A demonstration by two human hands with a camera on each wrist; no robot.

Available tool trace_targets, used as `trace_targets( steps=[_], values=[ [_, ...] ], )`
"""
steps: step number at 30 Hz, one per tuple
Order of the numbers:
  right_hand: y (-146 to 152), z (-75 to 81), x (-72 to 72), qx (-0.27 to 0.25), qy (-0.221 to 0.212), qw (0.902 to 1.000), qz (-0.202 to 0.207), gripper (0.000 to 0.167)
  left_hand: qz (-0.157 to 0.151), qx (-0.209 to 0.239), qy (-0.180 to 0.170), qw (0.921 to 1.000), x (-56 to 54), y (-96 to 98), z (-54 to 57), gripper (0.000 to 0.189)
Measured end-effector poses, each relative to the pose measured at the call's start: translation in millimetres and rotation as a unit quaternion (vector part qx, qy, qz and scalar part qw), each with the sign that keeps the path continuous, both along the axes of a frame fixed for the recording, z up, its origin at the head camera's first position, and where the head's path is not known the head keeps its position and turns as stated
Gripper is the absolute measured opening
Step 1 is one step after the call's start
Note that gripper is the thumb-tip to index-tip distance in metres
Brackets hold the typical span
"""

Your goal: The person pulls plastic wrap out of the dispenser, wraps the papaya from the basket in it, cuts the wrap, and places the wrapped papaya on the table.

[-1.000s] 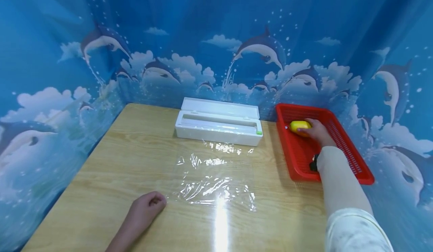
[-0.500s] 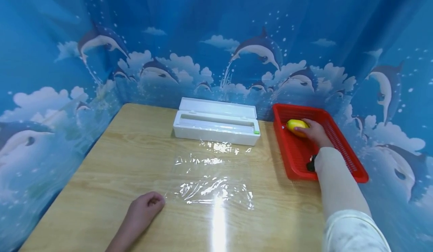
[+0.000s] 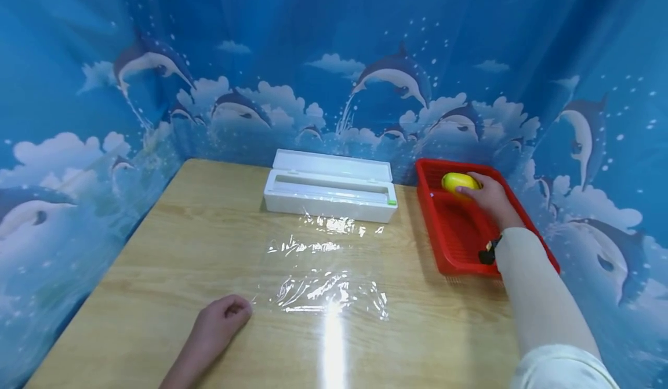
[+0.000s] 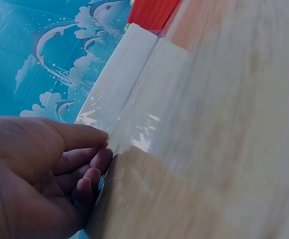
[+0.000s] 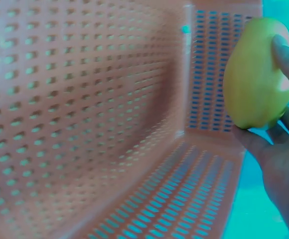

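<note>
A sheet of clear cling film (image 3: 313, 293) stretches across the table in front of a long white cling film dispenser box (image 3: 330, 206) with its lid up. At the film's near left corner, my left hand (image 3: 219, 322) pinches the edge between thumb and fingertips; the contact shows closely in the left wrist view beside the film (image 4: 139, 134). Over the far part of a red plastic basket (image 3: 443, 255), my right hand (image 3: 493, 197) grips a yellow mango-shaped fruit (image 3: 459, 183). In the right wrist view, thumb and fingers wrap the fruit (image 5: 256, 74), held above the basket's floor.
A small green piece (image 3: 391, 202) sits at the box's right end. Part of a black object (image 3: 487, 254) shows by the right wrist. A dolphin-print curtain (image 3: 334, 58) stands behind and beside the wooden table (image 3: 156, 250).
My right hand has raised the yellow mango-shaped fruit a little off the basket's floor. The head view has shifted slightly. My left hand stays at the film's corner.
</note>
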State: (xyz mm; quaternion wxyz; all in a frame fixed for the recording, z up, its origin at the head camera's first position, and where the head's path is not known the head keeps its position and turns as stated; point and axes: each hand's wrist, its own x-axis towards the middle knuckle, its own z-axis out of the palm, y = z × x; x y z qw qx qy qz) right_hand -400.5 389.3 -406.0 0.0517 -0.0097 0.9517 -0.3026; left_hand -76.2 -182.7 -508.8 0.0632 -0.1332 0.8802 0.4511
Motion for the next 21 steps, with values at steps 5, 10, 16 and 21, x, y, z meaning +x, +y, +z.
trace_targets(
  steps=[5, 10, 16, 21],
  values=[
    [-6.2, 22.3, 10.3, 0.002, 0.017, 0.9998, 0.006, 0.093, -0.002, -0.003, -0.002, 1.0000, -0.6, 0.7, 2.6, 0.013],
    [-15.1, 42.3, 21.7, 0.004, 0.035, 0.9994, 0.001, 0.093, -0.001, -0.002, -0.004, 1.0000, -1.2, 0.9, 2.0, 0.014],
    [-32.2, 56.7, 45.8, -0.001, 0.038, 0.9993, -0.002, 0.095, -0.002, -0.002, -0.009, 1.0000, -1.3, 1.5, 2.2, 0.014],
    [-47.7, 58.6, 68.5, -0.012, 0.045, 0.9988, -0.014, 0.097, 0.000, 0.000, -0.011, 0.9999, -1.8, 2.1, 1.9, 0.015]
  ],
)
